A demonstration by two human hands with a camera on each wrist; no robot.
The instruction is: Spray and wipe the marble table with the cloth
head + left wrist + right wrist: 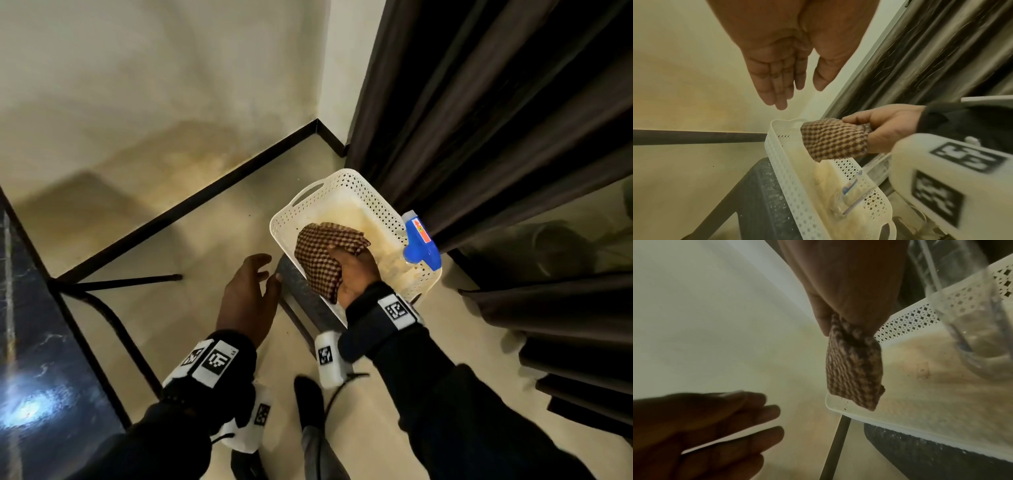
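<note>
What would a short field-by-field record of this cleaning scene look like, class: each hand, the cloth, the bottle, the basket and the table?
right hand: grip pinches the brown checked woven cloth above the basket
left hand: fingers straight, holds nothing, beside the basket
clear spray bottle with blue trigger head: stands in the basket's right corner, untouched
white perforated plastic basket: rests on a dark speckled stool
black marble table: at the left edge of the head view, no wiping under way

- Head view looks steeply down at the white perforated plastic basket [342, 192] from above, at 1 o'clock.
- Both wrist views sit close, sharing that basket [777, 155] [910, 318].
</note>
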